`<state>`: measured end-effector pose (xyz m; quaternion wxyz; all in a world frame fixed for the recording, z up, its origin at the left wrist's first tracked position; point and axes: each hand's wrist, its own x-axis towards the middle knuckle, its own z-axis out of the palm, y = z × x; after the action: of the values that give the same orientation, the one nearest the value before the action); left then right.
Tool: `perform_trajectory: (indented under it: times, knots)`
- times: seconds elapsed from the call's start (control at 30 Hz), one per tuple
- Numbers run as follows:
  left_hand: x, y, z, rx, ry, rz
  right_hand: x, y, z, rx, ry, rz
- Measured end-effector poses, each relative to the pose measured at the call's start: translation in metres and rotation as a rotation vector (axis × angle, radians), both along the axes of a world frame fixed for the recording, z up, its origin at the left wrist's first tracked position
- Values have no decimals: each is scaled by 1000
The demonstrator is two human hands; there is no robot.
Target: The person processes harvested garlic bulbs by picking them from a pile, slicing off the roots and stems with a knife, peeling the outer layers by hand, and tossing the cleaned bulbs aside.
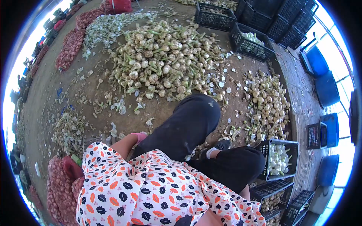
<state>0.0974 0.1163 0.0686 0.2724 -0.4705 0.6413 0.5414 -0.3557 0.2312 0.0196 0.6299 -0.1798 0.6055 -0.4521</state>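
My left hand [140, 137], in a pink glove, shows only in part beside my dark-trousered left leg; the fingers and anything in them are hidden behind the leg. My right hand does not show; only bare skin of an arm appears at the bottom edge. In front of my knees lies a large heap of untrimmed bulbs [158, 56] with stalks and roots. A smaller pile of trimmed bulbs [267, 100] is to the right. Near my right knee a black crate [295, 160] holds white peeled bulbs [279, 160].
Black crates [215, 22] stand at the back, one holding white bulbs [252, 38]. More crates [301, 203] are at lower right. Red net sacks [58, 188] lie at left, near scattered skins [68, 130]. Blue barrels [327, 88] line the right side beyond a raised ledge [298, 86].
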Motion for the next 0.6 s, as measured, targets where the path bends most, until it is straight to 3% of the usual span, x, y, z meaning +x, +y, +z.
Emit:
perform_trajectory:
  times: [0.1, 0.2, 0.27, 0.3, 0.37, 0.43, 0.5, 0.6]
  knots:
    - [-4, -3, 11, 165, -49, 333, -11, 5, 9, 24, 52, 61]
    - [-5, -22, 2, 193, 144, 278, -38, 14, 17, 48, 148, 97]
    - [-3, -37, -36, -59, 31, -57, -60, 20, 29, 78, 224, 113]
    - [-4, -42, -38, -53, 25, -65, -75, 24, 34, 96, 263, 112]
    - [-29, -62, -38, -332, -36, -208, -105, 34, 47, 129, 346, 109]
    - [-73, -82, 47, -389, -175, -222, -140, 49, 57, 168, 431, 102]
    - [-83, -119, 39, -551, -164, -371, -166, 60, 71, 211, 507, 95]
    - [-102, -185, 46, -694, -200, -332, -202, 68, 86, 263, 601, 88]
